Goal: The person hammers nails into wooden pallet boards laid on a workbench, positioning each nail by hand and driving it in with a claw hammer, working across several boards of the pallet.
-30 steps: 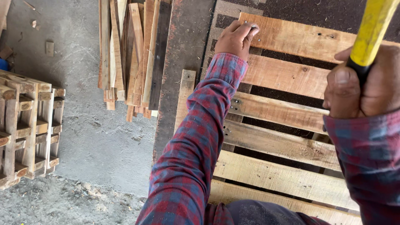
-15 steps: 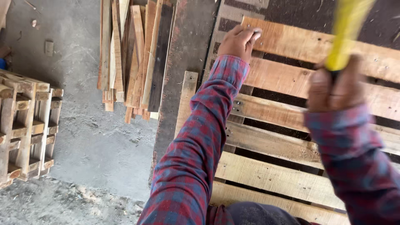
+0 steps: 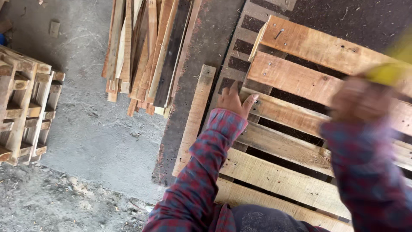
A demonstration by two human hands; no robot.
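A wooden pallet (image 3: 300, 81) of light slats lies on a dark board in front of me. My left hand (image 3: 234, 101), in a red and blue plaid sleeve, rests flat on the left end of a pallet slat with its fingers apart. My right hand (image 3: 360, 101) is motion-blurred over the pallet's right side. It is closed around the yellow handle (image 3: 392, 68) of a tool whose head is out of view. A nail (image 3: 279, 33) sticks out of the top slat.
A loose plank (image 3: 195, 116) lies along the pallet's left edge. A pile of loose boards (image 3: 146, 51) lies on the concrete floor at top centre. Stacked pallets (image 3: 23, 111) stand at the left edge. Dirt and rubble cover the ground at bottom left.
My left hand has slid down from the top slat to a lower one. My right hand has swung down and to the right with the yellow-handled tool, blurring.
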